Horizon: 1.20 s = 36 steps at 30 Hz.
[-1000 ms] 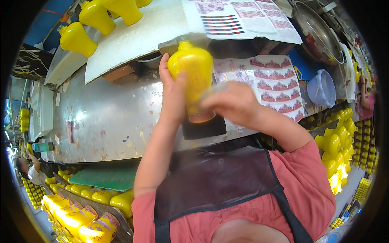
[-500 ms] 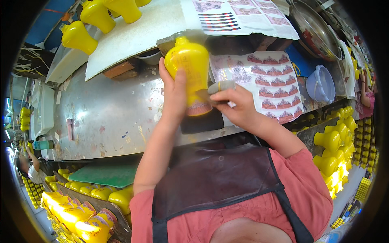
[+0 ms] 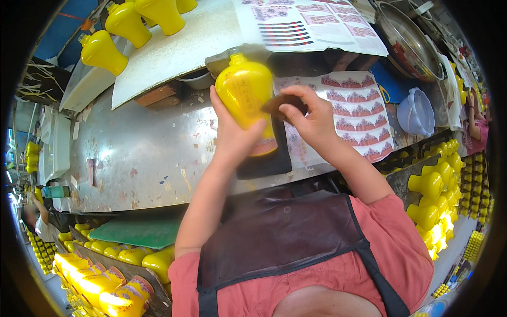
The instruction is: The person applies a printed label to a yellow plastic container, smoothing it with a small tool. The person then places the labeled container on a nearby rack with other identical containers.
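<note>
Two hands (image 3: 236,136) are holding one yellow bottle (image 3: 244,87), one brown flat tool (image 3: 283,104). Also showing: two printed sheets (image 3: 356,119), one lavender bucket (image 3: 415,113), one green board (image 3: 137,231).

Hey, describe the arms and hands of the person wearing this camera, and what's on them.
The left sleeve and right sleeve are short, loose and coral red. Below them, both arms are uncovered down to the wrists, with no watch or bracelet showing. The left hand and right hand look gloveless, though some fingers are hidden.
</note>
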### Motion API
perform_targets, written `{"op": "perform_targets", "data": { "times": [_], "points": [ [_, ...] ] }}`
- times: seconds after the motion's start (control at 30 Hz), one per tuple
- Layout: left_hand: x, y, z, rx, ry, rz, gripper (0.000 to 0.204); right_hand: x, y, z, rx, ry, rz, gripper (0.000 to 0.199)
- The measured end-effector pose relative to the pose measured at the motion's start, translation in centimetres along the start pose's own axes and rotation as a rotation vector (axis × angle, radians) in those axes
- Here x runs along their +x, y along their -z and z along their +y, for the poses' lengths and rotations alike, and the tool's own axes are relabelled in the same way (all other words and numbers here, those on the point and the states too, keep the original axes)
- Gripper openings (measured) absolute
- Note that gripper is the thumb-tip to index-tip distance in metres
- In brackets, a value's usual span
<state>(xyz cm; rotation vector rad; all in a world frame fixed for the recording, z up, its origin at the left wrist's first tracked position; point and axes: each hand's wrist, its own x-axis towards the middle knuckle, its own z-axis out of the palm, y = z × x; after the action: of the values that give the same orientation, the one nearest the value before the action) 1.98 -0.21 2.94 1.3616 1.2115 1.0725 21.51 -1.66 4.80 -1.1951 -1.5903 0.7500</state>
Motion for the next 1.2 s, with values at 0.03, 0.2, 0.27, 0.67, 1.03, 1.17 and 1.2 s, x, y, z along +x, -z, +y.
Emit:
{"op": "perform_targets", "data": {
  "times": [0.03, 0.2, 0.27, 0.67, 1.03, 1.17, 1.2],
  "points": [
    [0.0, 0.0, 0.0, 0.007, -0.005, 0.002, 0.118, 0.2, -0.1, -0.2, -0.051, 0.071, 0.070, 0.026],
    [0.0, 0.0, 0.0, -0.043, -0.016, -0.005, 0.119, 1.3, -0.5, -1.0, -0.225, 0.309, -0.036, 0.029],
    [0.0, 0.2, 0.0, -0.021, -0.038, -0.002, 0.119, 1.8, -0.6, -1.3, -0.256, 0.237, 0.052, 0.029],
    [-0.2, 0.5, -0.2, -0.031, -0.007, -0.012, 0.122, 7.3, 0.7, -4.1, -0.259, 0.289, 0.035, 0.025],
    [-0.3, 0.5, 0.1, -0.022, 0.007, -0.024, 0.118, 13.2, 0.1, -5.5, -0.330, 0.230, -0.238, 0.029],
    [-0.5, 0.4, 0.0, -0.126, 0.034, -0.010, 0.121, 13.8, 0.0, -5.5, -0.393, 0.177, -0.307, 0.030],
    [-0.5, 0.4, -0.2, -0.098, 0.037, 0.003, 0.122, 13.7, -0.2, -5.3, -0.430, 0.202, -0.302, 0.030]
  ]
}}
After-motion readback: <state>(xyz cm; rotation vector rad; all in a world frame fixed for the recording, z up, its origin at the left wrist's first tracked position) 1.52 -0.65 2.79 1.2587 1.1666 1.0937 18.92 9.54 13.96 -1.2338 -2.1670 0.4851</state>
